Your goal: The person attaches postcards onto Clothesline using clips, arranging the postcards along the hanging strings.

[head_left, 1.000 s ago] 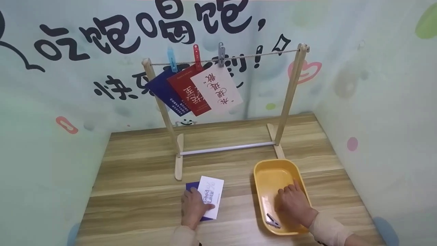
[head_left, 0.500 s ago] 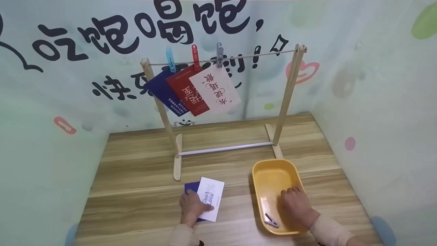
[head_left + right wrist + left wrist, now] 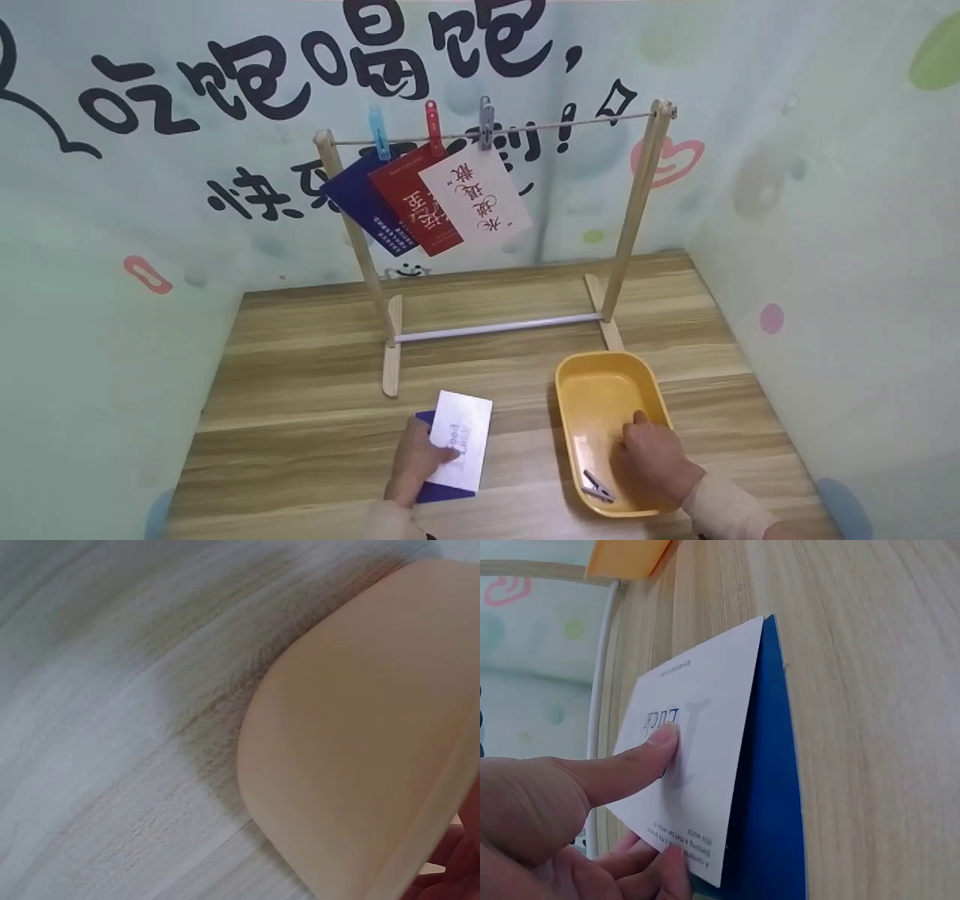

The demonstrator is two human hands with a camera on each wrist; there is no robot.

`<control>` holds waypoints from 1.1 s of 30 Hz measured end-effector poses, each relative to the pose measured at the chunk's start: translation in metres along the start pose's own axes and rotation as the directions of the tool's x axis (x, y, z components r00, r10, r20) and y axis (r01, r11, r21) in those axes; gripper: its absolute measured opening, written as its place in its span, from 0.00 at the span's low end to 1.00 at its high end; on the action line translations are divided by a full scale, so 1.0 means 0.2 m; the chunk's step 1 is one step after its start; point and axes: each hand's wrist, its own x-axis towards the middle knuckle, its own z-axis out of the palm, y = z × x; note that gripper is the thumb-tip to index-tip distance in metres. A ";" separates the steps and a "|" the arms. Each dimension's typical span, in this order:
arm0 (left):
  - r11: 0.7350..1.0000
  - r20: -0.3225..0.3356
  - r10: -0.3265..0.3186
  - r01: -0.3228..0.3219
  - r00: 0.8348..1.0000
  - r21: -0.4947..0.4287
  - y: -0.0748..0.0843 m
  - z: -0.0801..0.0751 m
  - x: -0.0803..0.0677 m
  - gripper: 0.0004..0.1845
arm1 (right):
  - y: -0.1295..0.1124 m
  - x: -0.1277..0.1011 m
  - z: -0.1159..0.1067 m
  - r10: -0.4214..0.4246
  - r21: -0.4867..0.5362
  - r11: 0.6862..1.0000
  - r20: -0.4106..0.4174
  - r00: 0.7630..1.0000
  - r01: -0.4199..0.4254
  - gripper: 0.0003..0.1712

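Your left hand [image 3: 417,459] pinches the white card [image 3: 461,440] (thumb on top), lifting it off the blue card [image 3: 769,787] on the surface [image 3: 315,390]. Right hand [image 3: 654,463] sits in the yellow tray [image 3: 570,375]; grip unclear.

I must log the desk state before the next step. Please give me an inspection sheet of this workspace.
Surface: wooden table, bare wood around the items.
Job's things: white card lifted over blue card; grey clothespin in yellow tray.
Clutter: nothing seen.
Grips: left hand pinches the white card; right hand inside the tray, fingers curled, hold unclear.
Cables: nothing seen.
Surroundings: wooden rack, three cards pegged on its string; printed walls.
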 end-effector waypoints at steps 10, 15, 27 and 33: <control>0.995 0.126 0.095 -0.088 0.988 -0.055 -0.01 -0.04 0.00 0.19 | 0.01 0.01 0.00 -0.026 -0.034 0.999 0.010 1.000 0.026 0.13; 0.984 0.210 0.156 -0.134 0.965 -0.116 0.01 -0.05 -0.01 0.18 | 0.00 0.04 -0.01 -0.017 0.034 0.999 -0.033 0.999 0.018 0.12; 0.960 0.256 0.279 -0.264 0.925 -0.095 0.14 -0.09 0.00 0.24 | 0.00 0.12 -0.14 -0.046 0.123 0.991 -0.019 0.999 0.048 0.16; 0.932 0.233 0.355 -0.322 0.905 -0.167 0.23 -0.10 0.02 0.18 | -0.03 0.18 -0.25 -0.088 0.170 0.982 -0.001 0.996 0.087 0.15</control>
